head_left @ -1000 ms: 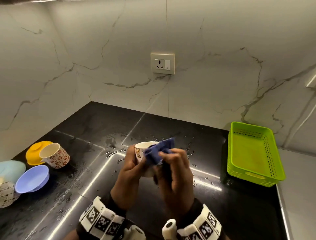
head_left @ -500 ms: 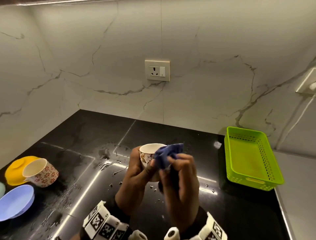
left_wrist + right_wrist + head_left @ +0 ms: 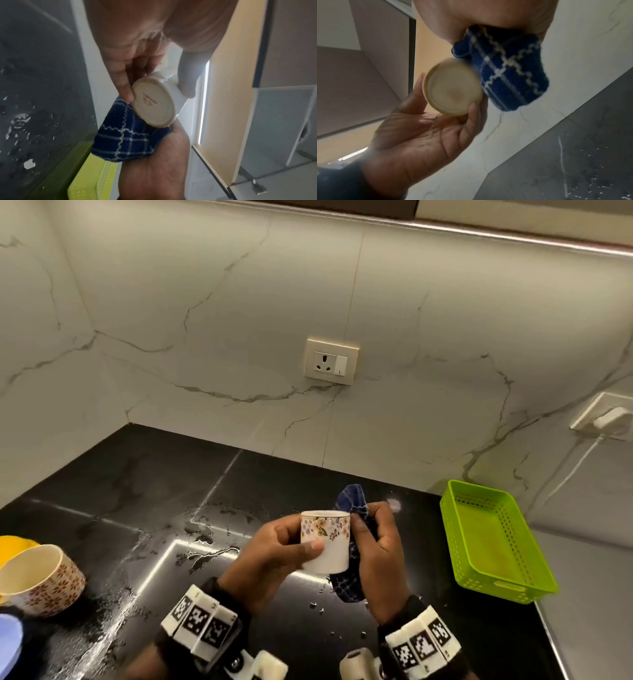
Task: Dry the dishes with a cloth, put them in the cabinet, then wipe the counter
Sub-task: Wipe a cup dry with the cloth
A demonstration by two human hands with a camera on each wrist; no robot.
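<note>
Marble-veined wall panels (image 3: 205, 320) rise behind a black counter (image 3: 137, 474) scattered with water drops, and everything else is placed around a grip held above its middle. Well to the right of the grip sits a lime green perforated basket (image 3: 493, 539) on the counter. Well to the left, near the frame edge, a cup with red flowers (image 3: 41, 580) lies tilted, with a yellow dish (image 3: 13, 546) behind it and a pale blue bowl (image 3: 10, 642) in front. Above and behind the grip, a wall socket (image 3: 331, 361) is set into the marble. At the grip itself, the left hand (image 3: 270, 556) curls thumb and fingers around a small white cup (image 3: 325, 541) with a floral band, held upright off the counter. Just right of it, the right hand (image 3: 376, 553) clutches a bunched dark blue checked cloth (image 3: 352, 505) pressed against the cup's side. From the wrist views, the cup's round cream base (image 3: 153, 102) shows, with the cloth touching its edge.
</note>
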